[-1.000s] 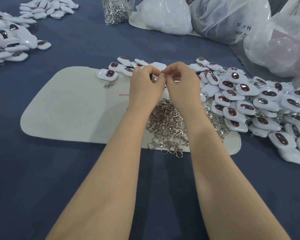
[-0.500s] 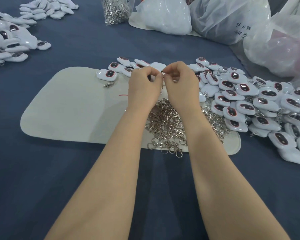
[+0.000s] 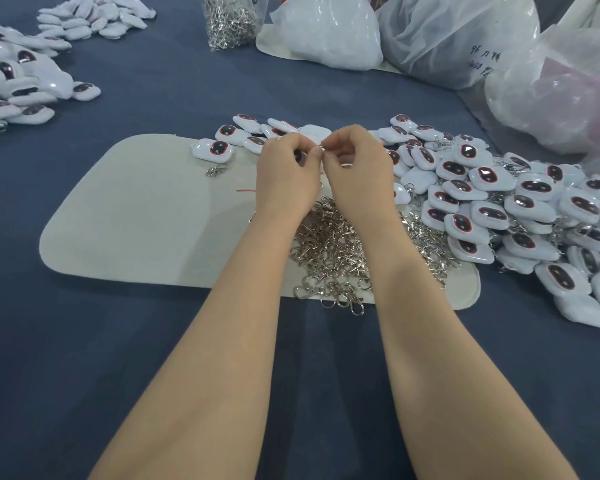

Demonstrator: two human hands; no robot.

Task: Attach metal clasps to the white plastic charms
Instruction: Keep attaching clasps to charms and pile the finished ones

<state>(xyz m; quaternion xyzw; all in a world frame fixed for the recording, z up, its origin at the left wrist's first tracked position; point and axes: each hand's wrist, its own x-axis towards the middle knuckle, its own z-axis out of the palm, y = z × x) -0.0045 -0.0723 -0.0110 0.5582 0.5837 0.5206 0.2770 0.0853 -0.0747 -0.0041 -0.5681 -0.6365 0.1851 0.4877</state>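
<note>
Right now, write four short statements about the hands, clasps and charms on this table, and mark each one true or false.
1. The left hand and right hand meet fingertip to fingertip, with the pile of metal clasps beneath the wrists. True.
2. That pile sits in a bowl. False: it lies loose on the pale mat.
3. A heap of white charms spreads to the right of the hands. True.
4. The far edge has no spare clasps. False: a clear bag there holds more of them.
</note>
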